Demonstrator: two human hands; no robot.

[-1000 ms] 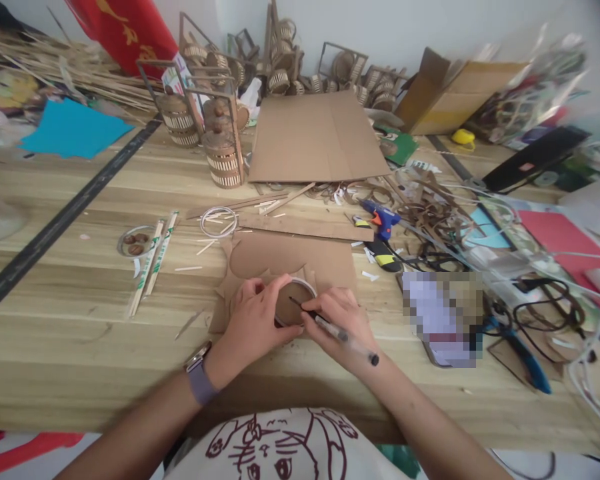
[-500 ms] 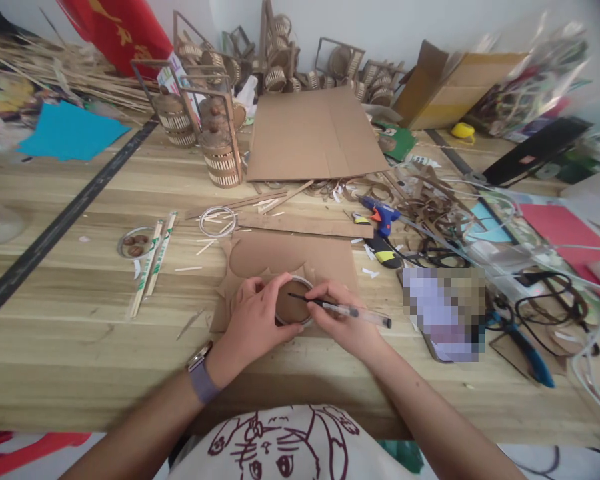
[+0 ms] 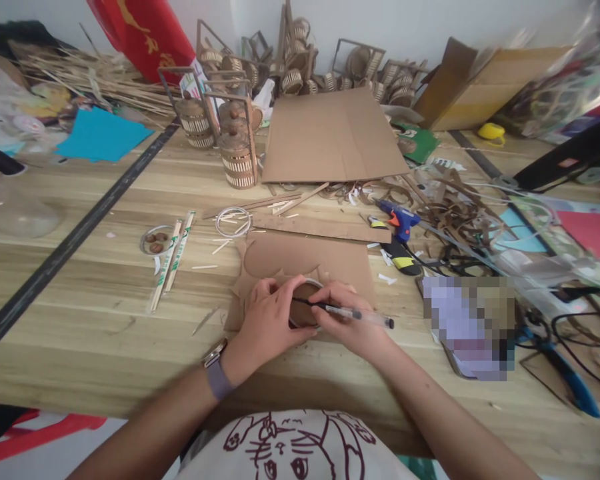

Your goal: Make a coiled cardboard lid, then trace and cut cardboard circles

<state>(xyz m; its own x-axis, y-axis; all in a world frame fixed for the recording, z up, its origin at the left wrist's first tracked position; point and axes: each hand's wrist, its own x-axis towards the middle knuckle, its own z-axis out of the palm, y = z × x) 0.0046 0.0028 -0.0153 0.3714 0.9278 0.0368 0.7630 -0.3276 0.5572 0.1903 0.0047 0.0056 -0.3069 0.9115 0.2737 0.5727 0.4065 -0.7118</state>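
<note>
A pale ring (image 3: 314, 283) lies flat on a piece of brown cardboard (image 3: 320, 251) that has curved cutouts along its left side. The fingers and thumb of my left hand (image 3: 273, 319) curl round the ring's left side, pressing it down. In my right hand (image 3: 353, 327) is a slim pen (image 3: 376, 320), gripped near its dark tip. That tip points left inside the ring, close to its inner left edge; whether it touches the cardboard I cannot tell. My right fingers rest by the ring's right rim.
A second ring (image 3: 233, 222) and a cardboard strip (image 3: 320, 227) lie beyond. To the right are a blue glue gun (image 3: 401, 219), a cutter (image 3: 403, 257), a blurred-out phone (image 3: 463, 327) and pliers (image 3: 570, 377). Wrapped chopsticks (image 3: 173, 263) lie left; lidded baskets (image 3: 239, 160) stand behind.
My view has swung slightly left, so everything appears farther right. Within the ring, the pen tip has shifted a little toward the left edge. My left hand keeps its hold.
</note>
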